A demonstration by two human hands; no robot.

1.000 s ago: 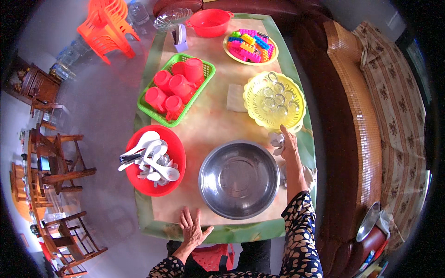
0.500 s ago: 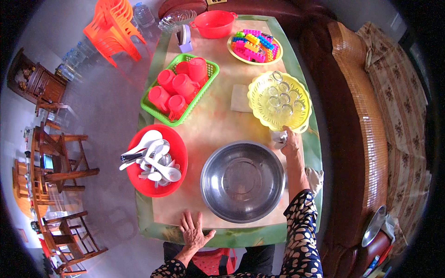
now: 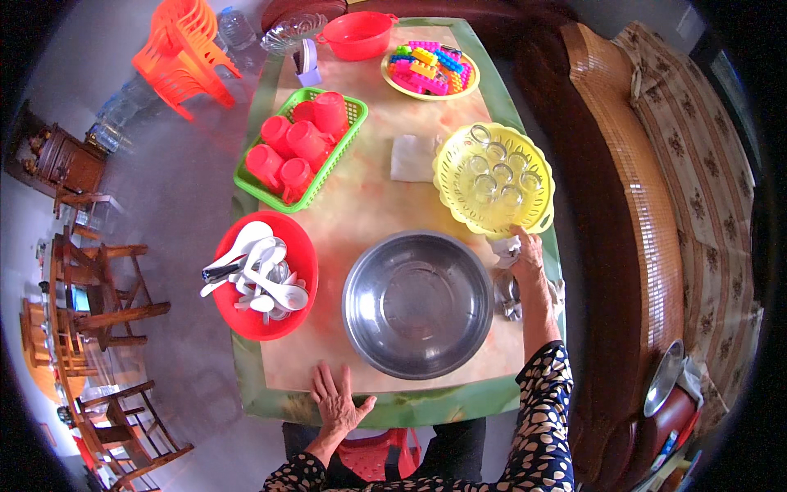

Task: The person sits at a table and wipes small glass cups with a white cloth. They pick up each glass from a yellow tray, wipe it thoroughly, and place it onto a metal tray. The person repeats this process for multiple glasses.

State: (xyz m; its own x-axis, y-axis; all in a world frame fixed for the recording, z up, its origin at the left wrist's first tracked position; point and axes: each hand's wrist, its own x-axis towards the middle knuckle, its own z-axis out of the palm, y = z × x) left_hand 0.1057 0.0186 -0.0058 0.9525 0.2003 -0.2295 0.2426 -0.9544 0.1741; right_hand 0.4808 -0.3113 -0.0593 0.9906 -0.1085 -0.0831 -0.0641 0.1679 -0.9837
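Observation:
My left hand (image 3: 336, 402) lies flat on the table's near edge, its fingers spread and nothing in them. With my right arm stretched forward, my right hand (image 3: 529, 252) grips the near rim of a scalloped yellow plastic basket (image 3: 459, 205). Several small clear glasses (image 3: 502, 172) stand inside that basket. Beside the right fingers is a small white thing (image 3: 503, 246), partly hidden, whose kind I cannot tell. A wide steel basin (image 3: 418, 303) sits between my hands. To its left, a red bowl (image 3: 234, 320) holds white spoons (image 3: 283, 293) and other utensils.
A green basket (image 3: 305, 197) of red mugs (image 3: 308, 141) stands at the left. Farther back are a yellow plate of toy bricks (image 3: 430, 70), a red basin (image 3: 358, 37) and a purple holder (image 3: 308, 75). A folded white cloth (image 3: 412, 158) lies beside the yellow basket.
The yellow basket has shifted right relative to the table and cloth, with my right hand at its rim. My left hand stays at the near edge. The whole view has moved slightly.

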